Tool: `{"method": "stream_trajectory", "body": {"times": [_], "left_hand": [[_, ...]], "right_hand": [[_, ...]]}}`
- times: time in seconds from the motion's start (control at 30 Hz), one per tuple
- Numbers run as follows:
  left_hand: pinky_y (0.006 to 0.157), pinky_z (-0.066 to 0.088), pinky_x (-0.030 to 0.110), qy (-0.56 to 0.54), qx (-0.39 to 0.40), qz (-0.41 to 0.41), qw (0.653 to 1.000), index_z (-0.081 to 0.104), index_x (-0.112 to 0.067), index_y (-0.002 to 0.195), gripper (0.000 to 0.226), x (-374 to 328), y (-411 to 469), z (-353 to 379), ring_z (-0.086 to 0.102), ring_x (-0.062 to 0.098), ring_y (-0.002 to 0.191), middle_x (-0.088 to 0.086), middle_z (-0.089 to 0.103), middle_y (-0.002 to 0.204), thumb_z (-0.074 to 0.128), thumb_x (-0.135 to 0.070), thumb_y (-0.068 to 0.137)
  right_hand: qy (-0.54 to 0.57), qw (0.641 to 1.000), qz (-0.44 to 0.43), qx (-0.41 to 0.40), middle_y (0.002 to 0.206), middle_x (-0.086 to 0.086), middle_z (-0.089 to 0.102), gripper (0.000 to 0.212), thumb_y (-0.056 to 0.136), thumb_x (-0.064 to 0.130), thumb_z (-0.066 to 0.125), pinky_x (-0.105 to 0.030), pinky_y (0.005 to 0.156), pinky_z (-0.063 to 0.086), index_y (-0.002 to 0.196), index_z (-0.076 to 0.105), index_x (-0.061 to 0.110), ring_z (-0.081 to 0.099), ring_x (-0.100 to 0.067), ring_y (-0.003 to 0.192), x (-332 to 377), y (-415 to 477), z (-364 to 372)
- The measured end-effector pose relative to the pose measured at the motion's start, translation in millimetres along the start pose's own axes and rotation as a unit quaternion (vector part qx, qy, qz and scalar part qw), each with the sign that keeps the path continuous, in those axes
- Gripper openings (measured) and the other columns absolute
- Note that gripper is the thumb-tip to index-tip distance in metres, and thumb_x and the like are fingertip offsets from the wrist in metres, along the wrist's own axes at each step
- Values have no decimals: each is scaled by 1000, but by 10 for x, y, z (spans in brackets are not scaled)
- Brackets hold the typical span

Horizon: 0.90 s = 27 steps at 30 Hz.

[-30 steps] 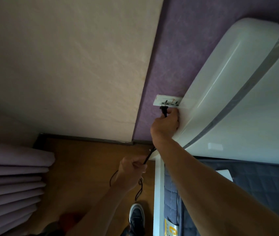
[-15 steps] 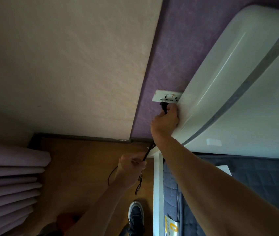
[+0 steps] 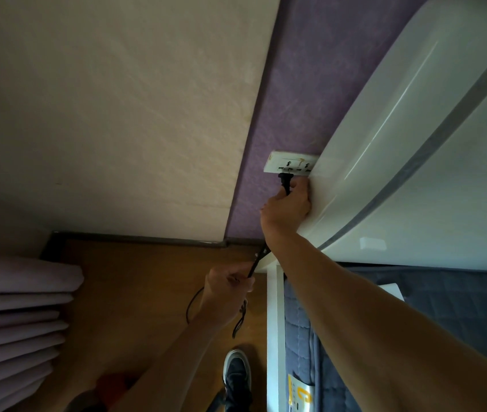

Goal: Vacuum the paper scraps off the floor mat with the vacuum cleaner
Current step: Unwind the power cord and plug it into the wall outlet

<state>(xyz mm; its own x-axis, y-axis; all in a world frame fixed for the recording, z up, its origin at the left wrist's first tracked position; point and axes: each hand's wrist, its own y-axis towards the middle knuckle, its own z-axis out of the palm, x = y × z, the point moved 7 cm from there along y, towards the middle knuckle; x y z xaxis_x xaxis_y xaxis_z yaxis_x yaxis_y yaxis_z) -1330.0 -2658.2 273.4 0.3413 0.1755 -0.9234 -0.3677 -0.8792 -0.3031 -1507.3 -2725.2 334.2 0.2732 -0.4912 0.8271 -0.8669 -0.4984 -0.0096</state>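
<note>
Nearest, at the bottom of the view, a dark shoe (image 3: pixel 238 379) stands on the wooden floor (image 3: pixel 135 278), just beside the white frame of a bed (image 3: pixel 459 307) with a grey-blue cover. Something yellow and white (image 3: pixel 298 394) sits against the bed's side; whether a pocket holds it I cannot tell. A blurred red shape low on the left is too dim to name. The vacuum cleaner, the floor mat and the paper scraps are not clearly in view.

A little further out, the left hand (image 3: pixel 226 288) is curled round the black cord (image 3: pixel 255 263), with slack loops hanging below it towards the floor. From that fist the cord runs up and slightly right, passing behind the right wrist.

Further on, the right hand (image 3: pixel 288 208) pinches the black plug (image 3: pixel 284 181) between thumb and fingers, close against the white headboard (image 3: pixel 385 144). The plug's long axis points straight up at the wall socket (image 3: pixel 291 165), and its head meets the plate at the leftmost set of holes. Whether the prongs are fully home I cannot tell.

Judging by this, the step in hand is powering the cleaner. The right hand is the one at the socket, so any last push goes straight along the plug's axis into the plate.

Folded pale curtains (image 3: pixel 19 316) hang at the far left.
</note>
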Motion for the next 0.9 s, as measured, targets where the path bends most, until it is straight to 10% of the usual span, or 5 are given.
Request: {"method": "stream_trajectory", "body": {"times": [0.5, 0.63, 0.9], "left_hand": [[61, 59, 26, -44, -2, 13, 999, 69, -30, 77, 40, -43, 14, -20, 68, 27, 67, 16, 70, 72, 66, 9, 87], [65, 62, 29, -55, 5, -6, 998, 69, -38, 87, 43, -13, -12, 69, 72, 17, 71, -8, 72, 71, 69, 5, 86], [63, 59, 20, -76, -3, -16, 997, 66, -39, 83, 46, -27, -18, 106, 71, 10, 68, -10, 70, 65, 68, 7, 86]], "right_hand": [[-31, 999, -33, -7, 112, -19, 63, 23, 92, -11, 50, -39, 90, 57, 112, 55, -3, 64, -29, 108, 67, 2, -23], [-16, 1000, -26, 0, 113, -19, 62, 24, 92, -10, 49, -52, 80, 60, 113, 54, 1, 65, -34, 106, 50, -1, 18], [-55, 997, -55, -15, 120, -23, 65, 32, 91, -12, 52, -39, 93, 55, 122, 55, -4, 64, -33, 115, 152, -40, -49]]}}
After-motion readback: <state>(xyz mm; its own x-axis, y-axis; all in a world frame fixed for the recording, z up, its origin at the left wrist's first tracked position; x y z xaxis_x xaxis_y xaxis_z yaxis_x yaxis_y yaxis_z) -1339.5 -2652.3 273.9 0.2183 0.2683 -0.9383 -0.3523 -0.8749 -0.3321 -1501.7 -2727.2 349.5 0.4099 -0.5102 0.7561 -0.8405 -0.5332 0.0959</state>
